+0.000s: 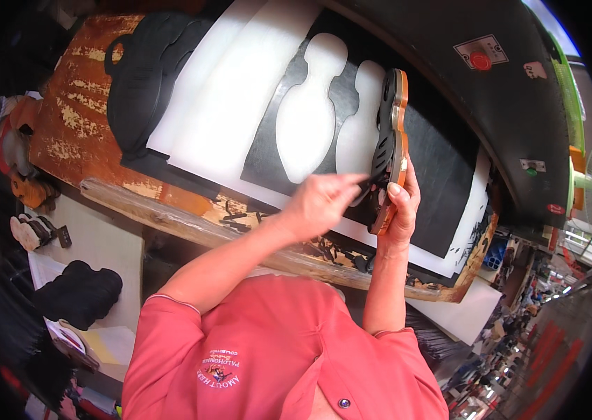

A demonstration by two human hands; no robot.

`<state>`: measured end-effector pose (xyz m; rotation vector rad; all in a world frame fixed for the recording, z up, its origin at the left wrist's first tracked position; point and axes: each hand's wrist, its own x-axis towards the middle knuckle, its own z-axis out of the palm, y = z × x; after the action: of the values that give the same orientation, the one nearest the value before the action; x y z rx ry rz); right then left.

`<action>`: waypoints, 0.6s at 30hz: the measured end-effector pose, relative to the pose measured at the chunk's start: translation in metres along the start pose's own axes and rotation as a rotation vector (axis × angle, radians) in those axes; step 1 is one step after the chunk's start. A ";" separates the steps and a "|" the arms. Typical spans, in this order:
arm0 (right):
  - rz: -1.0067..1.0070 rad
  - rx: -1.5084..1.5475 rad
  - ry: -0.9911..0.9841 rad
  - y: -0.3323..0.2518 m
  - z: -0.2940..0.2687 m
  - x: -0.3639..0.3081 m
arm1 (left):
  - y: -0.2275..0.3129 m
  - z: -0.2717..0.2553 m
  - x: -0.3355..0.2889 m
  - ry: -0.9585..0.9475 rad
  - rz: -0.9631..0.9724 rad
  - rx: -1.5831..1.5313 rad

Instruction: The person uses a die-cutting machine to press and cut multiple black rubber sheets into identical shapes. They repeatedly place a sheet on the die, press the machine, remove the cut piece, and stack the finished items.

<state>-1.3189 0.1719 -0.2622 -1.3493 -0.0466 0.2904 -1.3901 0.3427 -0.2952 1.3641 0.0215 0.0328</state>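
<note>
My right hand [402, 203] grips a sole-shaped cutting die [399, 133] and holds it upright on its edge. The die has an orange rim with a metal band, and its inner side carries a slotted black piece [383, 143]. At the lower part of that inner side, the fingers of my left hand [320, 204] are pinched together; whatever is between them is too small to make out. Behind lies a black sheet [261, 150] on white board, with a white sole-shaped area [308, 112] showing in it. A second such area [359, 119] is partly hidden by the die.
A dark press beam [443, 63] with a red button [480, 61] and a green button [532, 171] spans the far right. Cut black pieces [152, 77] are stacked on the worn wooden table [75, 112]. Black scraps [236, 217] lie along its front edge, beside a wooden rail [163, 220].
</note>
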 end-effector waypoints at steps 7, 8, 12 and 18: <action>0.020 0.040 -0.020 0.007 -0.016 0.000 | 0.015 -0.096 -0.024 0.622 0.123 0.300; 0.011 0.026 -0.012 0.008 -0.016 0.000 | 0.019 -0.114 -0.027 0.734 0.117 0.380; -0.019 -0.022 -0.019 0.009 -0.015 0.002 | 0.028 -0.190 -0.046 0.999 0.180 0.504; -0.011 -0.024 -0.044 0.006 -0.011 0.003 | 0.025 -0.233 -0.062 1.175 0.102 0.900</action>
<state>-1.3146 0.1634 -0.2710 -1.3658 -0.0948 0.3112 -1.4604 0.5740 -0.3187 2.0494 1.0569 1.0061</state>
